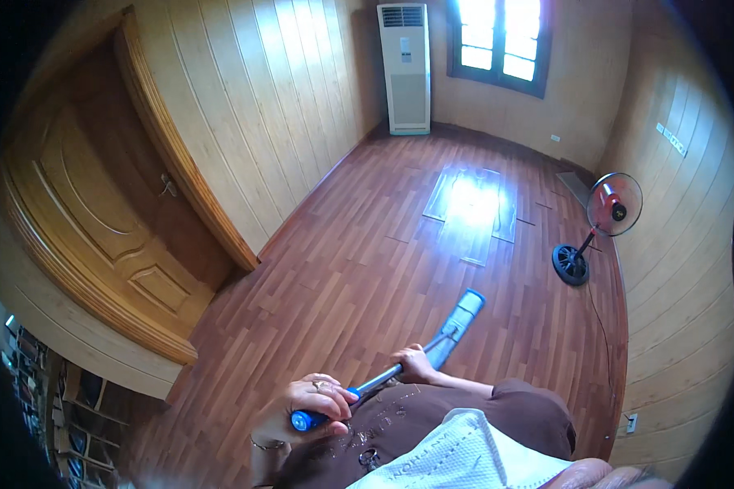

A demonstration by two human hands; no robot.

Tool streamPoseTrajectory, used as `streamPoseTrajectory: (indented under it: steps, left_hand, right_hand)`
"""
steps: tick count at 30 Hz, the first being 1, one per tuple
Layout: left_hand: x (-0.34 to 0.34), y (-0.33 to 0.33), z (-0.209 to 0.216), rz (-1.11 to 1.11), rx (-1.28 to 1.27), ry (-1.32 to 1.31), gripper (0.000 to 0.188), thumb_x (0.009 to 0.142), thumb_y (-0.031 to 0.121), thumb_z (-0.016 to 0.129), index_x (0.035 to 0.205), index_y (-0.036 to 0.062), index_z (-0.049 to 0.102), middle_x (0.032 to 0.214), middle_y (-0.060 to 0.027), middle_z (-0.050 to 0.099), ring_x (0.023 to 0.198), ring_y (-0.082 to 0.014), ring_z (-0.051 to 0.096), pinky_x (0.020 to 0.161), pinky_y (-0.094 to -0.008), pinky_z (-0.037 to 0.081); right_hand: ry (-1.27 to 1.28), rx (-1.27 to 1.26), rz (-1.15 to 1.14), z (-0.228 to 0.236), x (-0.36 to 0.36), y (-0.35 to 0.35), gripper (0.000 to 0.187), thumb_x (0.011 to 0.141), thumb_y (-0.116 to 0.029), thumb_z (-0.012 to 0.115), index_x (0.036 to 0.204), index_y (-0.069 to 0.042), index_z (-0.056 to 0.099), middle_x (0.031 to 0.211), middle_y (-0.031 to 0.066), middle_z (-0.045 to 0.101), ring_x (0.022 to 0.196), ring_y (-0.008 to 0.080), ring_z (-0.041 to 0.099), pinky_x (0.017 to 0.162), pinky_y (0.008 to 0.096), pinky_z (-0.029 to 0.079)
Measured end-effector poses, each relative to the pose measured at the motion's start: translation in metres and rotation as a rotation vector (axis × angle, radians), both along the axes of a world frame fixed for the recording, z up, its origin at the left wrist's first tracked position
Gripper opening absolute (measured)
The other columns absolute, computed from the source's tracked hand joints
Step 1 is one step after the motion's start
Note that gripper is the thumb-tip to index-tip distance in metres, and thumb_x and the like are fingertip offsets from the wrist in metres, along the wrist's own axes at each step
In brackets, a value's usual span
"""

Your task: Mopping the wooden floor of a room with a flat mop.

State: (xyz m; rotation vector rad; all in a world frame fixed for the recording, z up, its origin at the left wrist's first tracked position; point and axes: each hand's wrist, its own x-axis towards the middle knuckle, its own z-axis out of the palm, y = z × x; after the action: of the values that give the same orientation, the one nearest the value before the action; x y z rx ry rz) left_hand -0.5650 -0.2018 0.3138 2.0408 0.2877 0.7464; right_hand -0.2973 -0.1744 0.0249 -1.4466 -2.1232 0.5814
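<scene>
A flat mop lies slantwise in front of my body, its metal pole [379,379] ending in a blue grip [303,420] near me. My left hand [320,401] is closed round the blue grip, with a ring on one finger and a bracelet at the wrist. Farther down the pole, close to the head, my right hand [416,365] is wrapped round it. The long blue-grey mop head [457,328] points away from me to the right. Whether it touches the floor, I cannot tell.
Wood-look flooring [342,269] spreads ahead, with bright glare on clear sheets [473,200]. A pedestal fan [575,262] stands at the right, its cord along the wall. A wooden door [114,220] and shelves [81,424] are left. A tall air conditioner [408,98] stands far back.
</scene>
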Motion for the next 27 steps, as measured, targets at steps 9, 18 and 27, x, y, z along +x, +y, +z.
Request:
streamPoseTrajectory:
  steps: [9, 18, 27]
  left_hand:
    - [0.036, 0.07, -0.01, 0.215, 0.163, 0.28, 0.018, 0.072, 0.016, 0.08, 0.077, 0.0104, 0.063, 0.081, -0.0004, 0.068, 0.099, -0.0203, 0.067, 0.091, -0.0385, 0.043]
    - [0.043, 0.108, -0.047, 0.61, 0.129, 0.277, 0.013, 0.074, 0.014, 0.075, 0.076, 0.009, 0.063, 0.081, -0.0034, 0.068, 0.099, -0.0254, 0.067, 0.084, -0.0396, 0.043]
    - [0.029, 0.117, -0.097, 0.844, 0.162, 0.425, 0.016, 0.075, 0.015, 0.076, 0.083, 0.009, 0.063, 0.083, -0.005, 0.066, 0.103, -0.0261, 0.064, 0.087, -0.0399, 0.041]
  right_hand:
    - [0.095, -0.026, 0.106, -0.043, -0.013, 0.157, 0.025, 0.059, -0.022, 0.072, 0.084, -0.025, 0.068, 0.089, -0.0013, 0.06, 0.099, 0.0245, 0.056, 0.082, 0.0442, 0.039]
    - [-0.149, 0.134, 0.285, -0.111, -0.086, 0.29, 0.027, 0.061, -0.025, 0.065, 0.086, -0.031, 0.056, 0.09, -0.0028, 0.049, 0.102, 0.0218, 0.047, 0.076, 0.0463, 0.035]
    - [-0.205, -0.083, 0.475, -0.071, -0.163, 0.32, 0.02, 0.07, -0.019, 0.064, 0.088, -0.028, 0.063, 0.103, -0.0051, 0.056, 0.116, 0.0209, 0.046, 0.081, 0.0513, 0.036]
